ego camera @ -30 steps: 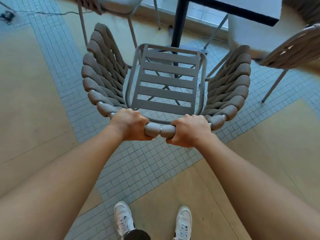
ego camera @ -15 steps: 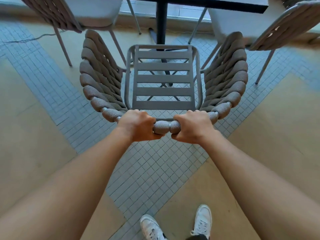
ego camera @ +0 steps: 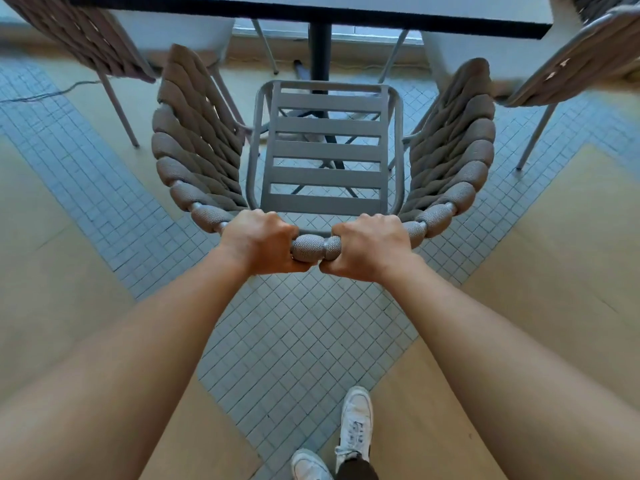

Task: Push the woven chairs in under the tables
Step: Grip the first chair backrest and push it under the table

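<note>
The woven chair (ego camera: 325, 150) is held by the top rail of its backrest, with the left hand (ego camera: 258, 245) and the right hand (ego camera: 369, 249) both clenched around the rope-wrapped rail, close beside each other at its middle. The chair stands on the tiled floor (ego camera: 298, 327) directly ahead of the hands, its slatted seat (ego camera: 327, 152) running straight away from them toward the counter (ego camera: 311, 8). The front edge of the seat is seen just short of, or barely beneath, the near edge of the counter, and is lined up with the counter's dark centre post (ego camera: 320, 50). The push is judged to be under way but not finished, since most of the seat lies out in the open. Neither hand is nearer; the grip is even, so a straight forward push is called for. 2 neighbouring chairs, a left one (ego camera: 83, 39) and a right one (ego camera: 581, 53), flank the path, well apart from the woven arms.
</note>
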A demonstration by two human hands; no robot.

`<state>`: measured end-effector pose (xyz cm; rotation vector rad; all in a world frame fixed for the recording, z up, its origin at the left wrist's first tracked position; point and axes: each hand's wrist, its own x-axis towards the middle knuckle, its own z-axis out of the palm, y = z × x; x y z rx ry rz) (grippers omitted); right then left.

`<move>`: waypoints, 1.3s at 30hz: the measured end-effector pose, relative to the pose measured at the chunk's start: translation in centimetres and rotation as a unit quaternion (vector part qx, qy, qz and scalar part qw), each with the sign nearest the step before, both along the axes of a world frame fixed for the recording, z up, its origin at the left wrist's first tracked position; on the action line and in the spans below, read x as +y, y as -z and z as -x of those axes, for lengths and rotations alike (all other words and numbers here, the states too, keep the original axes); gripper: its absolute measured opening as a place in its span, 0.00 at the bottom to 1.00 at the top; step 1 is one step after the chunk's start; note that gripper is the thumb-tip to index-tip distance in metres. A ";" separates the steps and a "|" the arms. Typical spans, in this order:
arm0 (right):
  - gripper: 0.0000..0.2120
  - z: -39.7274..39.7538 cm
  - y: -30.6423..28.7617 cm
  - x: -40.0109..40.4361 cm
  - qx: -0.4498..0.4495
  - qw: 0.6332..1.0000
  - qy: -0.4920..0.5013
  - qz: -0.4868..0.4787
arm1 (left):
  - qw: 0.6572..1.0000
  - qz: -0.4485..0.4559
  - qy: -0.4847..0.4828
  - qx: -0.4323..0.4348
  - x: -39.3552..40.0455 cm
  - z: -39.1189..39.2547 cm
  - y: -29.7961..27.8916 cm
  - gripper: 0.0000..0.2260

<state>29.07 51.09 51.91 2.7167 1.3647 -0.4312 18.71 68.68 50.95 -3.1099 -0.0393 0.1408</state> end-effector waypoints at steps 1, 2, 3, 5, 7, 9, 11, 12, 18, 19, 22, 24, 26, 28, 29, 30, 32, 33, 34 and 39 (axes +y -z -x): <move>0.29 -0.4 0.0 0.4 0.001 1.000 -0.002 -0.001 | 1.000 -0.005 0.000 -0.003 0.4 -0.3 -0.1 0.28; 0.29 -0.7 0.0 0.8 0.002 1.000 -0.004 -0.002 | 1.000 -0.011 -0.003 -0.006 0.7 -0.6 -0.2 0.27; 0.30 -1.3 0.0 1.5 0.001 1.000 -0.006 -0.003 | 1.000 -0.017 -0.007 -0.009 1.2 -1.2 -0.3 0.26; 0.30 -2.2 -0.1 2.4 0.003 1.000 -0.006 -0.003 | 1.000 -0.019 -0.012 -0.012 2.0 -2.2 -0.3 0.26; 0.30 -3.1 -0.1 3.4 0.004 1.000 -0.005 0.000 | 1.000 -0.023 -0.017 -0.008 2.9 -3.3 -0.3 0.27; 0.30 -3.7 -0.1 4.0 0.001 1.000 -0.002 0.001 | 1.000 -0.023 -0.012 -0.007 3.6 -4.0 -0.2 0.28; 0.30 -3.8 -0.1 4.1 -0.006 1.000 -0.005 0.002 | 1.000 -0.019 -0.007 -0.011 3.9 -4.2 0.0 0.28; 0.30 -3.8 -0.1 4.1 -0.010 1.000 -0.009 0.003 | 1.000 -0.015 -0.005 -0.008 4.0 -4.1 0.0 0.27; 0.30 -3.6 -0.5 3.5 -0.019 0.999 -0.026 -0.034 | 1.000 0.012 0.005 0.002 3.8 -3.7 -0.3 0.25; 0.30 -3.5 -0.6 3.4 -0.012 0.999 -0.027 -0.037 | 1.000 0.013 -0.005 0.000 3.5 -3.6 -0.3 0.25; 0.26 -3.6 -0.9 3.2 -0.005 0.999 -0.024 -0.033 | 0.999 0.011 -0.035 0.012 2.9 -3.6 -0.6 0.25; 0.24 -3.6 -1.1 3.1 -0.005 0.999 -0.023 -0.028 | 0.998 0.018 -0.049 0.023 2.8 -3.4 -0.6 0.26; 0.22 -3.2 -1.0 3.0 -0.010 0.999 -0.016 -0.032 | 0.998 0.025 -0.054 0.030 2.7 -3.2 -0.7 0.27; 0.24 -2.8 -1.0 2.8 -0.014 0.999 -0.004 -0.051 | 0.998 0.056 -0.035 0.006 3.1 -2.5 -0.7 0.27; 0.25 -2.6 -0.8 2.5 -0.016 0.997 0.001 -0.076 | 0.996 0.084 -0.016 -0.024 3.4 -1.8 -0.5 0.27; 0.26 -2.3 -0.4 2.1 -0.021 0.993 0.002 -0.116 | 0.992 0.106 -0.003 -0.069 3.4 -1.0 -0.1 0.28; 0.26 -1.2 0.3 1.5 -0.045 0.976 0.026 -0.211 | 0.981 0.114 -0.056 -0.148 2.7 0.7 0.5 0.35; 0.29 -0.3 0.4 1.4 -0.060 0.964 0.074 -0.249 | 0.970 0.123 -0.130 -0.163 1.9 1.4 0.9 0.39; 0.32 0.7 0.6 1.6 -0.068 0.946 0.150 -0.279 | 0.947 0.155 -0.226 -0.167 0.7 2.0 1.1 0.42; 0.56 2.6 0.2 5.5 0.142 0.612 0.669 -0.398 | 0.606 0.463 -0.594 -0.255 -3.7 -1.6 0.1 0.51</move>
